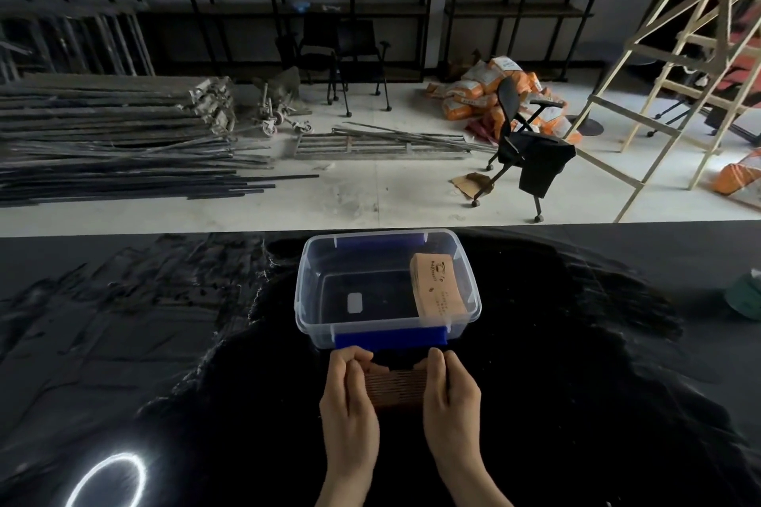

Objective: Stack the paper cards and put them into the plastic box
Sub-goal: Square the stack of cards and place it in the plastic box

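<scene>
A clear plastic box (302, 300) with blue clips stands on the black table, just beyond my hands. Inside it, against the right wall, lies a stack of brown paper cards (436, 286) with dark print. Below the box's near blue clip I hold a second stack of brown cards (394, 387) on edge. My left hand (350, 399) presses its left end and my right hand (451, 395) presses its right end, so the stack is squeezed between them. My fingers hide the ends of this stack.
The black glossy table (164, 342) spreads wide on both sides, with a ring-light glare (107, 482) at the lower left. A green object (745, 296) lies at the table's far right edge. Beyond the table are chairs, metal bars and a wooden ladder on the floor.
</scene>
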Motion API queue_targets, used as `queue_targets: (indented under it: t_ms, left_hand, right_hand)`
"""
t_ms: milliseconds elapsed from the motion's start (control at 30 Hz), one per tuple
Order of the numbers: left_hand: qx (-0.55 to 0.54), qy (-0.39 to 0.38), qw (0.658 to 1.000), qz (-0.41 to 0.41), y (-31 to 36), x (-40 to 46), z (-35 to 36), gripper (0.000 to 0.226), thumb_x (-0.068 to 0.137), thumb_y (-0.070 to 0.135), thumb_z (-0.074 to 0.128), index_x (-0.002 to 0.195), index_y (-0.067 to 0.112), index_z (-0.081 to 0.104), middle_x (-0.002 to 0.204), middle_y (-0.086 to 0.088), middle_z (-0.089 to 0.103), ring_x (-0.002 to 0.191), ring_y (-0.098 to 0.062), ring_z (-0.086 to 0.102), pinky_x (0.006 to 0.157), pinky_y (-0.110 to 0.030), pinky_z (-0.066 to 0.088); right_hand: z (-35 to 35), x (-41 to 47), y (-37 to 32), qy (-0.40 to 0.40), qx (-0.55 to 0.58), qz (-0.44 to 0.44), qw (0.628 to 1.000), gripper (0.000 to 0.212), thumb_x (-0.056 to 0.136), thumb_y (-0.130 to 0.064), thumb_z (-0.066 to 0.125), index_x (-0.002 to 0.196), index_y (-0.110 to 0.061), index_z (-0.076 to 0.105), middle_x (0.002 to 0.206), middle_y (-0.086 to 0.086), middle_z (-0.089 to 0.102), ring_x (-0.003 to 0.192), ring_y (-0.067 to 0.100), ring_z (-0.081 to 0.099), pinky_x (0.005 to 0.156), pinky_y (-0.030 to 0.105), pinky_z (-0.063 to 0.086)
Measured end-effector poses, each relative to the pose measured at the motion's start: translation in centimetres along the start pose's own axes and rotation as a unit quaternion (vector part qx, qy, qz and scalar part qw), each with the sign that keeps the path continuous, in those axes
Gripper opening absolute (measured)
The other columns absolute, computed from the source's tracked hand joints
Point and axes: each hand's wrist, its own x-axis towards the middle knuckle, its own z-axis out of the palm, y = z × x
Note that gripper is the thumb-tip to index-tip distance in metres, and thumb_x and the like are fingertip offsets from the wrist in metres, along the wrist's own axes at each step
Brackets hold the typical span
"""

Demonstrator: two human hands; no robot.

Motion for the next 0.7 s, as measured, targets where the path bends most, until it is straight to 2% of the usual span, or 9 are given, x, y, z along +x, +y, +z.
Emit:
queue_targets:
  t_ms: [67, 167, 267, 367, 433, 533, 600, 667, 700]
  left_hand:
    - [0.089, -0.066, 0.993, 0.044, 0.0, 0.3, -1.5, 0.024, 0.105, 0.045, 0.034, 0.103, 0.036, 0.056, 0.095, 0.009, 0.071, 0.087, -0.002, 0.068, 0.077, -0.024, 0.054]
    - [0.255, -0.128, 0.945, 0.162, 1.2, 1.0, -3.6, 0.04, 0.09, 0.066, 0.044, 0.121, 0.042, 0.051, 0.117, 0.027, 0.06, 0.11, 0.008, 0.056, 0.099, -0.025, 0.046]
    - [0.341, -0.255, 0.877, 0.222, 3.8, 1.5, -4.2, 0.059, 0.082, 0.06, 0.061, 0.136, 0.046, 0.041, 0.133, 0.028, 0.05, 0.124, 0.007, 0.045, 0.113, -0.022, 0.035]
    - [0.395, -0.336, 0.828, 0.214, 5.3, 2.0, -3.6, 0.067, 0.083, 0.039, 0.072, 0.14, 0.046, 0.037, 0.138, 0.021, 0.054, 0.128, -0.003, 0.049, 0.117, -0.027, 0.037]
    - [0.417, -0.334, 0.821, 0.2, 5.6, 2.4, -3.2, 0.068, 0.084, 0.029, 0.074, 0.141, 0.042, 0.039, 0.139, 0.016, 0.057, 0.129, -0.008, 0.053, 0.116, -0.029, 0.04]
    - [0.435, -0.323, 0.818, 0.195, 5.7, 2.7, -2.7, 0.064, 0.085, 0.025, 0.075, 0.139, 0.038, 0.043, 0.137, 0.012, 0.061, 0.127, -0.011, 0.058, 0.112, -0.031, 0.045]
    - [0.434, -0.322, 0.82, 0.189, 5.6, 2.7, -2.8, 0.062, 0.084, 0.025, 0.075, 0.137, 0.038, 0.045, 0.135, 0.013, 0.063, 0.124, -0.011, 0.06, 0.11, -0.031, 0.047]
    - [0.405, -0.323, 0.839, 0.169, 5.3, 2.8, -3.2, 0.058, 0.083, 0.027, 0.076, 0.131, 0.042, 0.048, 0.13, 0.016, 0.065, 0.118, -0.007, 0.062, 0.107, -0.03, 0.05]
    - [0.369, -0.314, 0.86, 0.157, 5.2, 2.9, -3.6, 0.055, 0.082, 0.032, 0.078, 0.127, 0.045, 0.05, 0.125, 0.019, 0.067, 0.114, -0.003, 0.064, 0.104, -0.029, 0.052]
  right_hand:
    - [0.0, -0.1, -0.4, -0.003, 0.011, 0.007, 1.0, 0.032, 0.105, -0.02, 0.051, 0.076, -0.018, 0.065, 0.069, -0.001, 0.071, 0.059, 0.01, 0.066, 0.05, 0.016, 0.05]
    - [-0.1, 0.0, -0.4, -0.007, 0.024, 0.017, 1.0, 0.032, 0.105, -0.023, 0.05, 0.077, -0.018, 0.065, 0.072, -0.004, 0.072, 0.057, 0.013, 0.066, 0.051, 0.022, 0.053]
    - [-0.1, 0.0, -0.2, -0.016, 0.03, 0.023, 0.999, 0.033, 0.106, -0.021, 0.05, 0.076, -0.016, 0.063, 0.074, -0.008, 0.071, 0.056, 0.01, 0.063, 0.051, 0.021, 0.051]
    - [-0.1, 0.0, -0.4, -0.016, 0.045, 0.032, 0.998, 0.034, 0.106, -0.021, 0.05, 0.075, -0.013, 0.062, 0.069, 0.003, 0.068, 0.052, 0.007, 0.057, 0.048, 0.018, 0.047]
    - [-0.1, 0.1, -0.6, -0.018, 0.05, 0.04, 0.998, 0.034, 0.106, -0.021, 0.05, 0.076, -0.013, 0.064, 0.066, 0.007, 0.067, 0.054, 0.011, 0.06, 0.049, 0.018, 0.05]
    - [0.0, 0.2, -0.8, -0.016, 0.039, 0.052, 0.998, 0.033, 0.105, -0.023, 0.051, 0.077, -0.016, 0.065, 0.068, 0.0, 0.069, 0.061, 0.013, 0.065, 0.054, 0.019, 0.053]
    - [-0.3, 0.2, -1.2, -0.039, 0.041, 0.055, 0.997, 0.03, 0.102, -0.033, 0.052, 0.081, -0.019, 0.066, 0.076, -0.009, 0.072, 0.064, 0.013, 0.068, 0.058, 0.019, 0.055]
    - [-1.2, 0.0, -1.9, -0.071, 0.053, 0.052, 0.995, 0.024, 0.096, -0.043, 0.056, 0.089, -0.024, 0.068, 0.085, -0.012, 0.075, 0.074, 0.012, 0.072, 0.067, 0.023, 0.06]
    - [-2.0, 0.1, -2.4, -0.085, 0.073, 0.044, 0.993, 0.018, 0.094, -0.043, 0.062, 0.095, -0.027, 0.07, 0.089, -0.011, 0.076, 0.08, 0.012, 0.074, 0.072, 0.027, 0.062]
